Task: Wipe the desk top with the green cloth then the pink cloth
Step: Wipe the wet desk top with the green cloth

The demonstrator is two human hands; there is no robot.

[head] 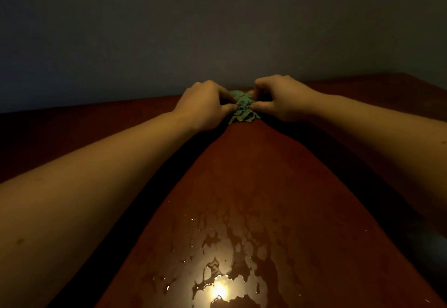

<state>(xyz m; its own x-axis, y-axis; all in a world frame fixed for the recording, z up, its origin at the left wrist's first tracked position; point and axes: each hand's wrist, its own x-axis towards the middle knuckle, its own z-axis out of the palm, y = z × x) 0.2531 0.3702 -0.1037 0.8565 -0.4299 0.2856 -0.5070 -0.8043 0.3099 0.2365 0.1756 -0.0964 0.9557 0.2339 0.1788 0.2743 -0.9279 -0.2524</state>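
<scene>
A crumpled green cloth [242, 107] lies bunched near the far edge of the dark red-brown desk top [242, 174]. My left hand [204, 104] pinches the cloth from its left side with thumb and curled fingers. My right hand [281, 98] pinches it from the right the same way. Both forearms stretch out over the desk. No pink cloth is in view.
A patch of water drops and puddles [225, 259] glistens on the near part of the desk, with a bright light reflection [219, 289] in it. A plain grey wall [217, 29] rises right behind the desk's far edge.
</scene>
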